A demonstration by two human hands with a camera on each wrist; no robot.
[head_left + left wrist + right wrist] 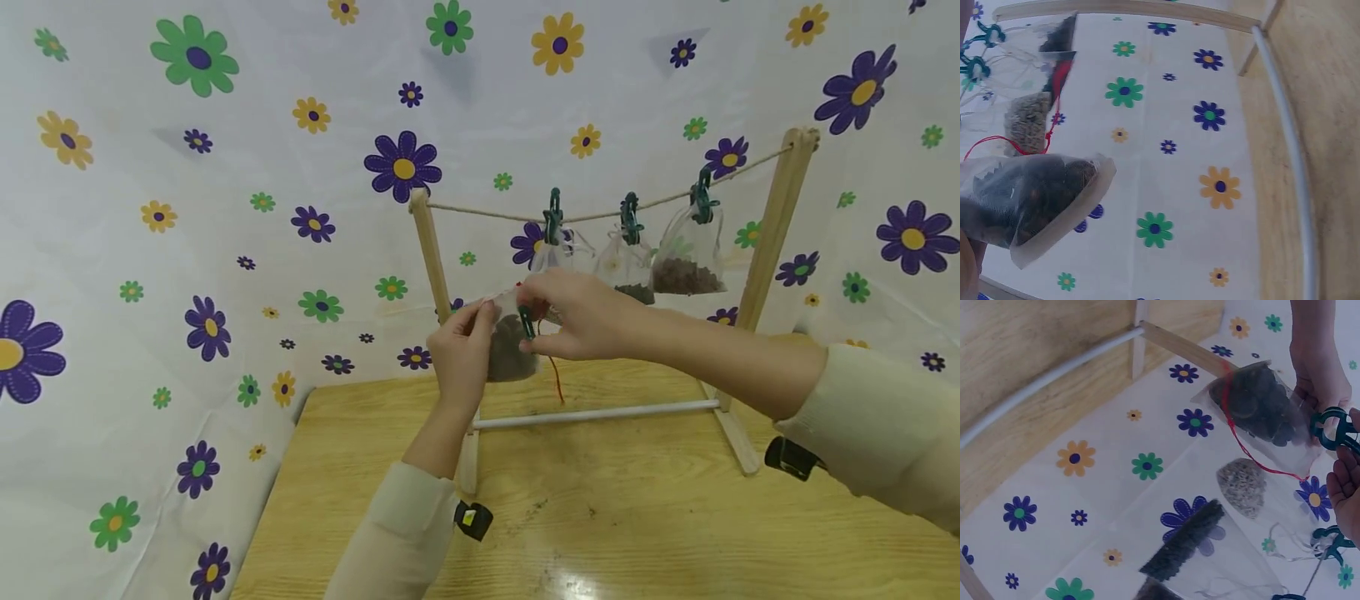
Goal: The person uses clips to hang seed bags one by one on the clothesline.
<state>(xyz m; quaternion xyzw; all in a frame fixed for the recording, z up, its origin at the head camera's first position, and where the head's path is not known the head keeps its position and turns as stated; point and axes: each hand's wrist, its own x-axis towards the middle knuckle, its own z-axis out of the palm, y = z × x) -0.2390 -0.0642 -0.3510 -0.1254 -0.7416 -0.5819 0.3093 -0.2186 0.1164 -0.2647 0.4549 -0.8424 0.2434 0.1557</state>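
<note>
A sheer drawstring bag (510,350) with dark lumps inside hangs from my left hand (461,350), which pinches its top between thumb and fingers. My right hand (581,317) holds a green clip (527,321) close beside the bag's top edge. In the right wrist view the clip (1335,428) sits between the two hands, right at the bag's gathered end. A red cord (557,379) dangles from the bag. Dark chunks fill the bag's lower part (1035,194) in the left wrist view, where most of the left hand is out of sight.
Behind the hands, a rope (480,212) sags between two wooden posts (772,225). Green clips (630,218) hang several sheer bags from it, one with brown bits (684,277). A white rod (600,414) joins the stand's feet above the wooden table (645,500). Flowered cloth (262,250) surrounds it.
</note>
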